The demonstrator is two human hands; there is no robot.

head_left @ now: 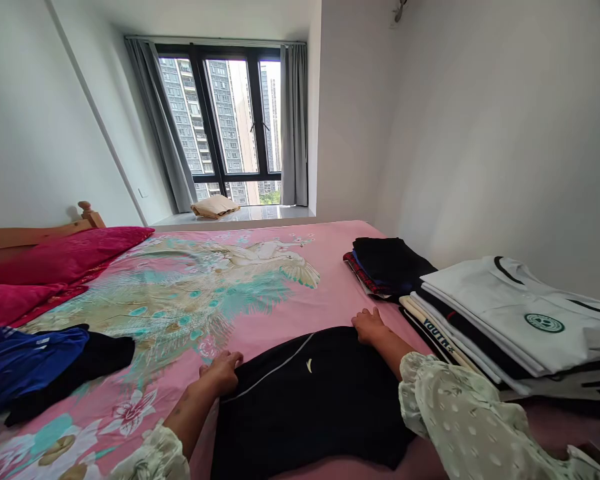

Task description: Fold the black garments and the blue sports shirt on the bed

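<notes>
A black garment [315,400] with a thin grey piping line and a small pale logo lies spread on the bed in front of me. Whether it is a shirt or shorts I cannot tell. My left hand [222,373] grips its upper left edge with curled fingers. At the upper right corner, my right hand [370,327] is closed on the cloth, its fingertips partly hidden. Both hands rest low, close to the sheet.
A pink patterned bedsheet [260,320] covers the bed. To the right stand a tall stack of folded shirts [510,313] and a smaller dark clothes pile [390,263]. Loose blue and black clothes [45,367] lie left, near red pillows [75,257]. Behind is a window [225,120].
</notes>
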